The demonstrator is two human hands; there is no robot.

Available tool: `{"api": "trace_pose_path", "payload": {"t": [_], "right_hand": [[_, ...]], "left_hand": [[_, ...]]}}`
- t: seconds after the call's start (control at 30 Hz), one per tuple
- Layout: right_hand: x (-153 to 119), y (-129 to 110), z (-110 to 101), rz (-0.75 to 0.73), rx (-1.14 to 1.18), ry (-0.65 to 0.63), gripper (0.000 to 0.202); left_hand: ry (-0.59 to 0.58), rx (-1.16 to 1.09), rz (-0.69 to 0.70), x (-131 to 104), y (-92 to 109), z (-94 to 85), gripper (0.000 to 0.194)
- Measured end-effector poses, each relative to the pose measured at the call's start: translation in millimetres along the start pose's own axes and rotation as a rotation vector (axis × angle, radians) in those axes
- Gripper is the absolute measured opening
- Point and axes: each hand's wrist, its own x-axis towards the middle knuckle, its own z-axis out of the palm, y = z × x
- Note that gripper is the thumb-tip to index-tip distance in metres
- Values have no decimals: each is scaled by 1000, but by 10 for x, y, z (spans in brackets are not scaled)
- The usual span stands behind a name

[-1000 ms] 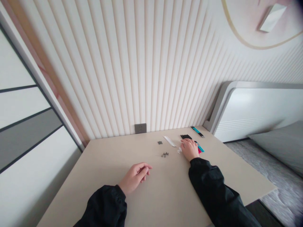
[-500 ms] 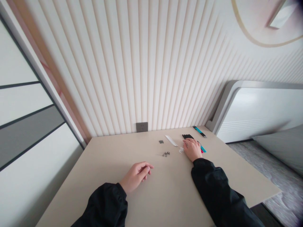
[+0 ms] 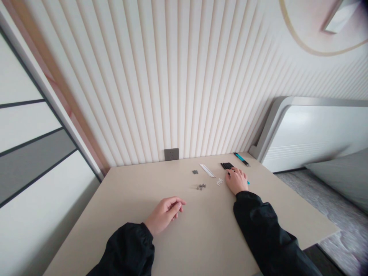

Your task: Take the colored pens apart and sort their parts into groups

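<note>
My left hand (image 3: 166,214) rests on the table's near half, its fingers loosely bent and nothing visible in them. Farther to the right, my right hand (image 3: 237,181) reaches over pen parts, with a small black pen part (image 3: 228,174) showing at its thumb and fingertips. Just beyond it lies a row of black tubes (image 3: 227,165). A teal part (image 3: 248,183) pokes out at the hand's right side; whatever else is under the palm is hidden. Small white pieces (image 3: 219,181) lie left of this hand, near thin white refills (image 3: 207,170).
Small grey metal tips (image 3: 201,186) stand on the beige table (image 3: 129,191), with a cluster of tiny grey pieces (image 3: 195,172) behind them. A teal and black pen (image 3: 242,159) lies at the back right. A wall socket (image 3: 171,154) is behind the table; a bed (image 3: 310,188) is at right.
My right hand has shifted slightly to the right, and a black part now shows at its fingertips. The red piece beside it is now covered. My left hand stays put.
</note>
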Motion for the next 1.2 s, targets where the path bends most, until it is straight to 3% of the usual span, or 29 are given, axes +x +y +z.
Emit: {"api": "trace_pose_path", "payload": {"t": [0.23,0.57,0.97,1.2], "right_hand": [[28,-74,-24,-23,-45,16,40],[110,-90,6,-80,-7,141,28],[229,-131,74,-103,-22,102,26],[296,-189,-15,-130,165,201,25]], "left_hand": [[-5,9,-5,2,8,-1,34],[-5,4,-17,-8,48,-5,37],[3,-6,-18,3,13,0,37],[9,-19,-25,8,4,1,38]]}}
